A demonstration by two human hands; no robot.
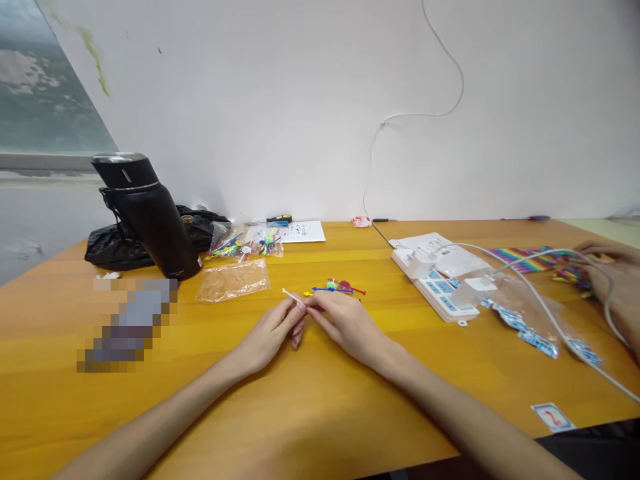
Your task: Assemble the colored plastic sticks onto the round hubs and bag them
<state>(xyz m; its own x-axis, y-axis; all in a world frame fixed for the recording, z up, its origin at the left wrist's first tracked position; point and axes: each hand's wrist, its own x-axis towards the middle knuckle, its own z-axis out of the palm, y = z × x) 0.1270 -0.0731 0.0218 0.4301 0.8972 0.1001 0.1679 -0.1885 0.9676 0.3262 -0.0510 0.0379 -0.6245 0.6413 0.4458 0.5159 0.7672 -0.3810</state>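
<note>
My left hand [273,333] is closed in a pinch on a thin white plastic stick [291,295], whose far end points up and to the left. Fingertip to fingertip with it, my right hand [350,327] has its fingers bent together at the stick's near end; what they grip is hidden. Just beyond my right hand lie a blue arrow-tipped stick [330,289], a red stick [358,290], a round red piece [345,285] and a green piece [332,283]. A yellow tip [307,294] peeks out beside my fingers.
A black thermos [150,213] stands at left by a black plastic bag [115,247]. Clear bags [233,280] and bagged colourful pieces [245,241] lie near it. A white power strip [440,293] with cables is at right, where another person's hand [615,280] handles colourful pieces.
</note>
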